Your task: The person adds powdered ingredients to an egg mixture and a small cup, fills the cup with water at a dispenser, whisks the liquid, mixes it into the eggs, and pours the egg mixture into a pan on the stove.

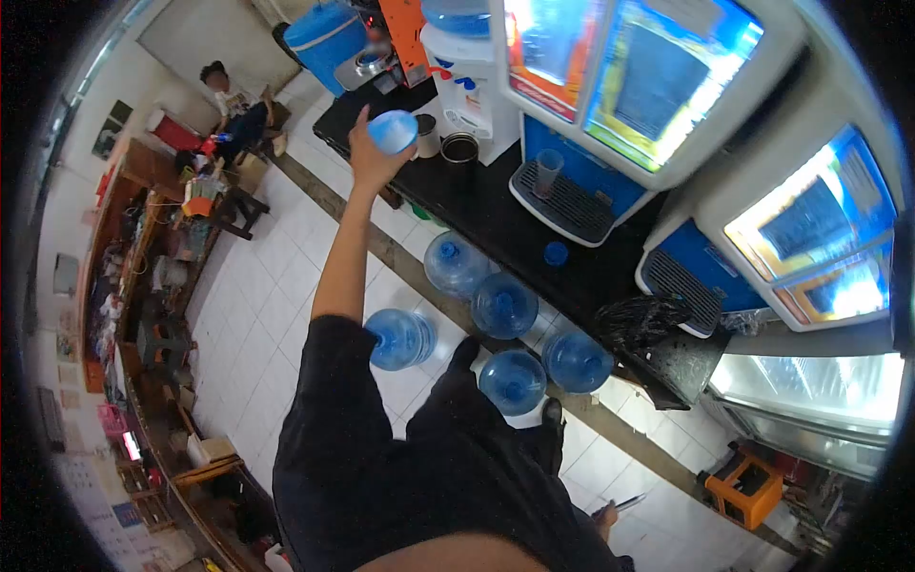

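The left hand (pixel 375 164) grasps a light-blue and white, round cup (pixel 392 132), fingers around its side, at the left end of the long black counter (pixel 496 205), by its front edge; whether the cup touches the surface I cannot tell. Beside the cup, toward the back edge, stand a pale cylindrical container (pixel 428 139) and a dark round container with a shiny rim (pixel 459 150). Behind them is a white water dispenser with red and blue taps (pixel 456 88).

The right hand (pixel 604 520), low and well apart from the counter, is closed around a slim, pointed object with a dark body (pixel 629 502); what it is I cannot tell.

Farther right along the counter, a clear plastic tumbler (pixel 548 172) stands on the black slotted tray (pixel 570 206) of a drinks machine with bright picture panels (pixel 658 81). A round blue cap (pixel 557 253) lies nearer the front edge, and a crumpled black plastic bag (pixel 640 322) rests toward the right end. Five big, translucent blue water bottles (pixel 504 305) stand on the white tiled floor (pixel 257 305), most of them near the counter's front edge.
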Demonstrator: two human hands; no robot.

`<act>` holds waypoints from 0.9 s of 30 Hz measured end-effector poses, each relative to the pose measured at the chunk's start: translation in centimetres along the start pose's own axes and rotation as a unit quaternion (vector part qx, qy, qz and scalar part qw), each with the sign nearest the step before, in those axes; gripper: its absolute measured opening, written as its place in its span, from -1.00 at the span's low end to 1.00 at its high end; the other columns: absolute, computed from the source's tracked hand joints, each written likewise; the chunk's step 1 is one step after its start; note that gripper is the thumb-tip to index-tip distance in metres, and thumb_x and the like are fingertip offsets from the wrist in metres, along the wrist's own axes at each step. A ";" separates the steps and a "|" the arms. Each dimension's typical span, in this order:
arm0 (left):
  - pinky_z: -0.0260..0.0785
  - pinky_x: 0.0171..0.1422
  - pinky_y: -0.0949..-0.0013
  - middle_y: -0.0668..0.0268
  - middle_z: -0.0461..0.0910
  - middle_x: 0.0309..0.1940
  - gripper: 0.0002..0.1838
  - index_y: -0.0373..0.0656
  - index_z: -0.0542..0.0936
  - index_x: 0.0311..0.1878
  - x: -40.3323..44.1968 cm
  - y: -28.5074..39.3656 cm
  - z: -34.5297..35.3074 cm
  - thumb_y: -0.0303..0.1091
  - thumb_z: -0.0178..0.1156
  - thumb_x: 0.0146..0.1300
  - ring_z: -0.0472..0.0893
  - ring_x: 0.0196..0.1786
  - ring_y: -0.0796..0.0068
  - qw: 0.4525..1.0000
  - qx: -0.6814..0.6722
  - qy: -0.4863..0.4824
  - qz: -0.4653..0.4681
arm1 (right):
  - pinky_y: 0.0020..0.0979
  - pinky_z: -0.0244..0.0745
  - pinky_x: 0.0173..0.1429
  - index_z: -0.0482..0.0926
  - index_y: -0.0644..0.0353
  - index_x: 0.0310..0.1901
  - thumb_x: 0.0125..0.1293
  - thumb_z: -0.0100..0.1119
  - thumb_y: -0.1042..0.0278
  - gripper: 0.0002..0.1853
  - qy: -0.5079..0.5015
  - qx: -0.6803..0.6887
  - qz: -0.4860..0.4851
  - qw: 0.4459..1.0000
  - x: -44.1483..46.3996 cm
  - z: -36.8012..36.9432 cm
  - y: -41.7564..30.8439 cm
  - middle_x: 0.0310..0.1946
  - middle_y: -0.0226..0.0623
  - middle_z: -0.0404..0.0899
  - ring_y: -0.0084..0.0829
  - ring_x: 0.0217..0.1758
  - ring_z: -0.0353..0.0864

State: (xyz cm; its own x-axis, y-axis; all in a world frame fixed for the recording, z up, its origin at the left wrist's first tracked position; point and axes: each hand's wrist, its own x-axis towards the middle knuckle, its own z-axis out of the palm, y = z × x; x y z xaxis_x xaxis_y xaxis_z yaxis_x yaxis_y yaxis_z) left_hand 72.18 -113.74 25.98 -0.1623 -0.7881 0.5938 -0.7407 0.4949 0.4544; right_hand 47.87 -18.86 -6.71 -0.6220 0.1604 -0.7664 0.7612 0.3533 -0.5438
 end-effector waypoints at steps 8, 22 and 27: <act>0.41 0.15 0.01 -0.12 0.35 0.10 0.37 -0.02 -0.11 0.46 10.1 -3.7 12.0 -0.10 0.59 -0.43 0.48 0.10 -0.14 0.982 0.046 -0.172 -0.070 | -0.30 0.33 -0.54 0.49 0.22 -0.28 0.31 0.10 -0.02 -0.61 0.056 -0.118 0.006 0.991 -19.3 20.3 3.8 -0.60 -0.39 0.43 -0.35 -0.58 0.44; 0.47 0.04 0.02 -0.09 0.37 0.03 0.38 0.00 -0.16 0.48 12.3 -6.6 19.5 -0.18 0.58 -0.40 0.53 -0.02 -0.12 0.993 -0.054 -0.107 -0.015 | -0.27 0.35 -0.42 0.48 0.27 -0.20 0.33 0.09 -0.01 -0.59 0.078 -0.129 -0.046 0.988 -25.7 33.9 -0.1 -0.48 -0.28 0.45 -0.27 -0.46 0.46; 0.45 0.07 0.06 -0.06 0.38 0.08 0.32 -0.09 -0.07 0.45 12.4 -6.5 20.4 -0.19 0.58 -0.40 0.51 0.05 -0.08 0.986 -0.083 -0.142 -0.014 | -0.26 0.36 -0.38 0.47 0.28 -0.17 0.34 0.08 0.00 -0.59 0.085 -0.141 -0.052 0.985 -25.8 35.1 -0.2 -0.44 -0.24 0.45 -0.24 -0.42 0.47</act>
State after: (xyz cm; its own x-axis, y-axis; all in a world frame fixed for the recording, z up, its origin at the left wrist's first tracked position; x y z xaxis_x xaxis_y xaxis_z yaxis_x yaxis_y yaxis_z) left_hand 61.72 -134.17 16.86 -0.3378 -0.8612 0.3799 -0.6344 0.5065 0.5840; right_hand 70.17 -55.44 1.19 -0.7340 0.2524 -0.6306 0.6250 0.6144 -0.4816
